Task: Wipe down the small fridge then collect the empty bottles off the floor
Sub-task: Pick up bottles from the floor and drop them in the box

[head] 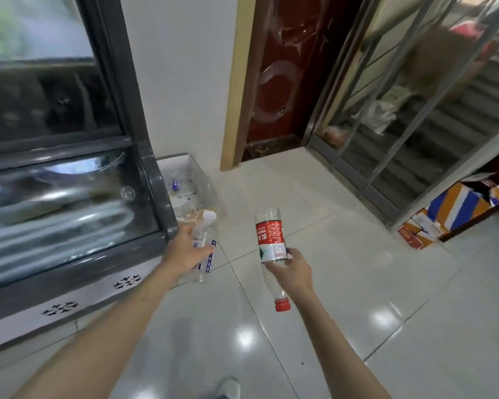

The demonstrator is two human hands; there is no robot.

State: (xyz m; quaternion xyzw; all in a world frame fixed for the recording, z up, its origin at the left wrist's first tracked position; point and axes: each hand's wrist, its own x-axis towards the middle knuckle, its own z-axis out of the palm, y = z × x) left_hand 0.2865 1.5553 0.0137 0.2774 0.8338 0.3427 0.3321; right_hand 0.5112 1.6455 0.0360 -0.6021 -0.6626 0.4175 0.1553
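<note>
Two bottles are in hand, both clear of the floor [314,197]. Largest first: the fridge [69,174] stands at left, and a box [190,180] already holding bottles sits just beyond its corner. The left hand [185,254] grips a clear bottle [205,254] and is nearer that box. The right hand [291,269] clamps a red-label bottle [271,240], cap [283,305] toward the person, its length pointing ahead, roughly boxward.
</note>
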